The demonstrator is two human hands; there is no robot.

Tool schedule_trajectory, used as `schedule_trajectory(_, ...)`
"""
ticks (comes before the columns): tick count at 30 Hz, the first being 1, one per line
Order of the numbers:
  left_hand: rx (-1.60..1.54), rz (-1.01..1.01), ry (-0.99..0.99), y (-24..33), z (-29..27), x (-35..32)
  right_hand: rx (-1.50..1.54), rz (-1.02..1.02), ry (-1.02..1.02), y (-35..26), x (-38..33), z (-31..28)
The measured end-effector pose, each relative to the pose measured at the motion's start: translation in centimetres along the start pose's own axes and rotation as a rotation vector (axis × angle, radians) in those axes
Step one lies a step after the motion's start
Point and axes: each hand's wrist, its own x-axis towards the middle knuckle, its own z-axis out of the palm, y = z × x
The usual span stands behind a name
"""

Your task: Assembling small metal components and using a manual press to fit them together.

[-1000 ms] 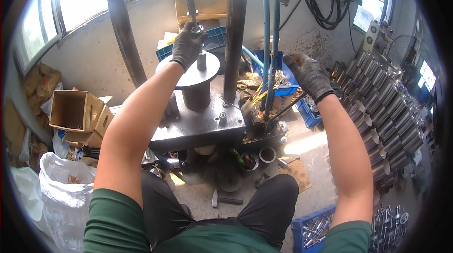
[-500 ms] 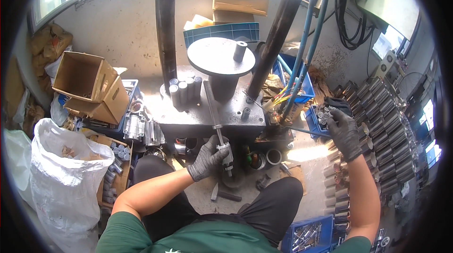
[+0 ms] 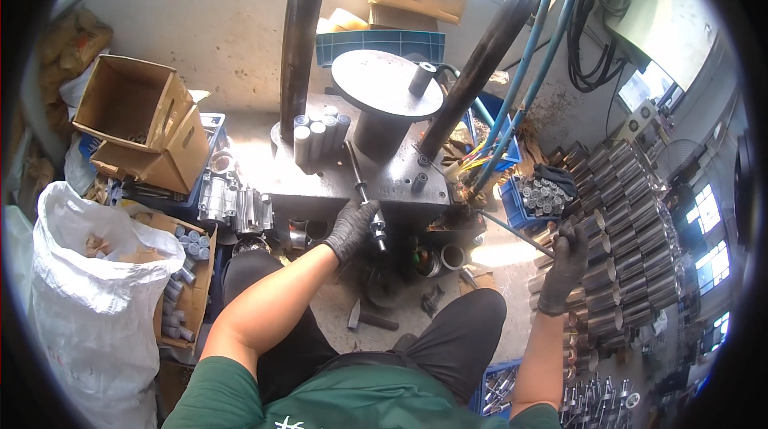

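Observation:
My left hand (image 3: 350, 230), in a dark grey glove, is closed around a slanting steel rod (image 3: 359, 188) with a stepped, shiny fitting (image 3: 378, 230) at its lower end. The rod's upper end lies over the black metal table of a press. My right hand (image 3: 565, 270), gloved alike, is raised at the right with its fingers curled. Whatever lies in those fingers is too small to make out. A thin bar lever (image 3: 516, 234) from the press ends against this hand; whether the fingers grip it I cannot tell. Beyond the hand stands a blue bin (image 3: 516, 203) of small round metal parts (image 3: 544, 195).
Several grey cylinders (image 3: 318, 138) stand on the press table (image 3: 320, 203), left of a round plate (image 3: 372, 81) bearing one short tube (image 3: 422, 79). Dark posts (image 3: 306, 37) flank it. Stacked metal tubes (image 3: 632, 213) line the right. Cardboard boxes (image 3: 128, 101) and a white sack (image 3: 88, 301) stand left.
My right hand has drawn back from the bin of parts toward me, and the lever beside it now slants lower. My left hand has moved slightly up and left with the rod. The view has shifted.

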Motion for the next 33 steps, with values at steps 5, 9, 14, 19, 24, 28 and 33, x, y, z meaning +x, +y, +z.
schedule_trajectory(5, 0.248, 0.003, 0.021, -1.9, -1.6, 0.4, 0.49, 0.359, 0.054, 3.2, -5.9, 1.8)
schedule_trajectory(9, 0.369, 0.025, -0.037, -4.4, -1.2, -3.0, 0.869, 0.815, -0.161, 3.3, -15.0, 5.7)
schedule_trajectory(14, 0.364, -0.197, -0.295, -4.8, -0.3, -9.2, 1.006, 1.526, -0.6, 0.8, -22.9, 11.7)
schedule_trajectory(19, 0.468, -0.189, -0.312, -3.2, -0.3, -9.6, 1.026, 1.642, -0.719, -0.1, -24.0, 12.8)
schedule_trajectory(24, 0.505, -0.016, -0.233, -2.6, -2.2, -6.0, 1.038, 1.767, -0.384, -0.4, -21.5, 10.8)
schedule_trajectory(28, 0.576, -0.003, -0.284, -4.2, -3.5, -5.9, 1.41, 1.502, -0.288, -1.0, -18.2, 4.5)
schedule_trajectory(33, 0.806, 0.025, -0.387, -6.3, -3.5, -6.2, 1.311, 1.175, -0.014, 2.9, -17.1, -6.2)
